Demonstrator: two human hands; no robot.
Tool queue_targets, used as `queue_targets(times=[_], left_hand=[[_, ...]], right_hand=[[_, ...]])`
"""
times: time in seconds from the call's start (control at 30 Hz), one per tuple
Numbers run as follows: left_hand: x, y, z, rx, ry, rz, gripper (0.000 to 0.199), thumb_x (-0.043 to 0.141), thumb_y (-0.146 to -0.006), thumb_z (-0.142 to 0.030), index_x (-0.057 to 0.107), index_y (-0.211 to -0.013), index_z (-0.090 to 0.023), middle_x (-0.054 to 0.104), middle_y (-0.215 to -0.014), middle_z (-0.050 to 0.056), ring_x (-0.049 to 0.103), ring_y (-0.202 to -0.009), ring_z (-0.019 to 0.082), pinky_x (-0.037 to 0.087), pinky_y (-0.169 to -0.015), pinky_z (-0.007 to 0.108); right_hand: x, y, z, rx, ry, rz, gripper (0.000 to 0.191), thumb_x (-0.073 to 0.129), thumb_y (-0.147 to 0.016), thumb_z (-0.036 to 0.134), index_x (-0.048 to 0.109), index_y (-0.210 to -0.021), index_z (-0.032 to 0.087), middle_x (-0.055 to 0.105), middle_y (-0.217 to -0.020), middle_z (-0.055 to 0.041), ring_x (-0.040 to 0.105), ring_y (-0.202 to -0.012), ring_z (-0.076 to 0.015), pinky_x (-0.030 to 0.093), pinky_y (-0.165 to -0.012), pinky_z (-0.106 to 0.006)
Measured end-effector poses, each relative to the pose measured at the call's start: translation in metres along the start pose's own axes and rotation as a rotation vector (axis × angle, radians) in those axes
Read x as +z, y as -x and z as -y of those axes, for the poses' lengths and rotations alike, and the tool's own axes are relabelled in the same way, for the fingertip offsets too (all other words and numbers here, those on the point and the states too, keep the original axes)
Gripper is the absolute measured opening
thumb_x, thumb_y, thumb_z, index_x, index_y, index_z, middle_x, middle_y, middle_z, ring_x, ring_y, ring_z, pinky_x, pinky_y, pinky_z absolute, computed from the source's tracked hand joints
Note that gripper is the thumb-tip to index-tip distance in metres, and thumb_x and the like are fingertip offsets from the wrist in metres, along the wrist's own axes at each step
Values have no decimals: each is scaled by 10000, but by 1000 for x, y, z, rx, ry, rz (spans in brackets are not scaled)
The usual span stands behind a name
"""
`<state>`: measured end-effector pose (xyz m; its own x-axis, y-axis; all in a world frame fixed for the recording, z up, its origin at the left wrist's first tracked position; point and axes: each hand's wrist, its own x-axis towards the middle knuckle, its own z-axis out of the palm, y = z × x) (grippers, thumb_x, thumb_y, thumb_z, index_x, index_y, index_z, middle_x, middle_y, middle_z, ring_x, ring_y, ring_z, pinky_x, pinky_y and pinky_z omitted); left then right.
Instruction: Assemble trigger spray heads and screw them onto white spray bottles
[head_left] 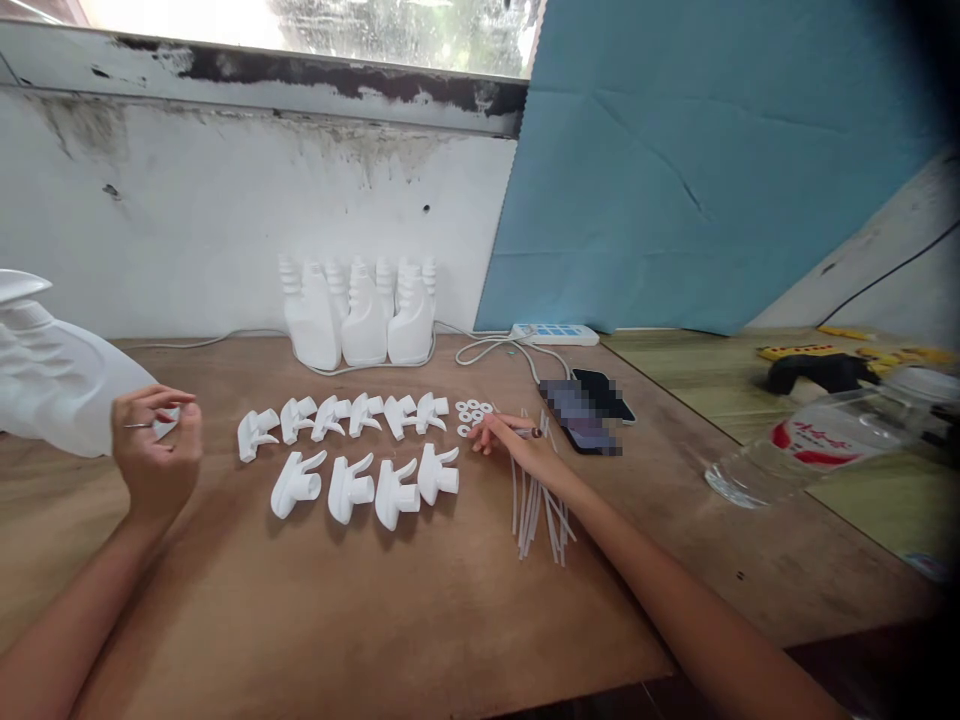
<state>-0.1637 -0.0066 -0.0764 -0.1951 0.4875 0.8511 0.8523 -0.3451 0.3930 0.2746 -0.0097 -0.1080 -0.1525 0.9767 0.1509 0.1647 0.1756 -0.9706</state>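
Observation:
My left hand is raised at the left with its fingers curled in, a ring on one finger. It is in front of the base of a tilted white spray bottle; what its fingers hold, if anything, I cannot make out. Over at the small white washers, my right hand has its fingertips bent and drawn together at the edge of the group. Any washer in that pinch is hidden. Thin clear dip tubes lie under the right wrist. White trigger spray heads lie in two rows between my hands.
Several white bottles without spray heads stand against the wall. A power strip with a white cable lies at the back. Two phones rest right of the tubes. A clear plastic bottle with a red label is at the right.

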Motion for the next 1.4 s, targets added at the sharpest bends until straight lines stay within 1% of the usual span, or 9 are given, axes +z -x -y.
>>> queue_targets(times=[0.17, 0.3, 0.47, 0.6, 0.77, 0.9, 1.07, 1.27, 1.4], left_hand=[[-13, -15, 46, -38, -122, -215, 271, 595, -758, -184, 552, -1005, -81, 494, -1006, 101, 498, -906, 227, 441, -744, 347], [-26, -18, 71, -154, -180, -281, 377, 635, -737, -206, 432, -1033, -92, 431, -1033, 100, 453, -869, 215, 435, -793, 407], [-32, -15, 84, -301, -199, -165, 547, 744, -688, -334, 329, -995, -150, 358, -1099, 101, 424, -991, 256, 374, -924, 509], [-29, -13, 86, -408, -195, -167, 633, 797, -607, -391, 301, -941, -183, 374, -1064, 84, 415, -1085, 307, 303, -1011, 574], [-24, -12, 86, -643, -194, -118, 591, 797, -567, -461, 345, -846, -201, 389, -821, 2, 484, -934, 297, 389, -911, 563], [-22, -9, 82, -634, -225, -48, 540, 773, -587, -510, 352, -754, -215, 346, -751, -21, 461, -912, 286, 406, -870, 538], [-18, -7, 59, -355, -203, -73, 461, 742, -699, -455, 419, -876, -178, 486, -928, 53, 510, -990, 281, 456, -869, 494], [-13, 2, 1, 355, -96, 52, 437, 691, -810, -190, 362, -1092, -242, 518, -1302, 104, 543, -1217, 249, 501, -961, 483], [-13, 13, -39, 761, -37, 128, 503, 693, -756, -33, 400, -1089, -271, 508, -1357, 72, 495, -1297, 279, 477, -1017, 552]], right_hand=[[1, 5, 12, -39, 16, -45, 493, 558, -842, 590, 640, -612, 162, 706, -875, -86, 622, -689, -154, 504, -653, -284], [1, 8, 19, -67, 45, -111, 478, 558, -854, 566, 622, -582, 178, 703, -834, -73, 600, -667, -160, 497, -658, -295], [1, 9, 19, -83, 50, -124, 489, 555, -847, 583, 622, -566, 189, 696, -802, -76, 602, -666, -173, 488, -638, -304], [2, 11, 22, -57, 97, -130, 505, 552, -835, 609, 631, -562, 193, 695, -788, -71, 601, -642, -170, 489, -635, -308], [3, 12, 23, -50, 100, -127, 512, 544, -838, 617, 630, -571, 188, 692, -775, -68, 601, -640, -165, 481, -601, -298], [4, 11, 22, -51, 75, -139, 518, 552, -834, 616, 619, -559, 182, 696, -765, -75, 606, -614, -154, 491, -572, -282], [4, 14, 23, 19, -50, -131, 484, 537, -822, 652, 650, -818, 181, 724, -902, -102, 596, -450, -127, 414, -355, -233], [3, 19, 28, 14, -118, -80, 433, 560, -841, 594, 640, -830, 168, 696, -775, -75, 528, -368, -97, 268, -278, -191], [5, 22, 32, 5, -239, 54, 446, 557, -839, 613, 664, -839, 181, 657, -707, -49, 564, -432, -120, 321, -320, -204]])
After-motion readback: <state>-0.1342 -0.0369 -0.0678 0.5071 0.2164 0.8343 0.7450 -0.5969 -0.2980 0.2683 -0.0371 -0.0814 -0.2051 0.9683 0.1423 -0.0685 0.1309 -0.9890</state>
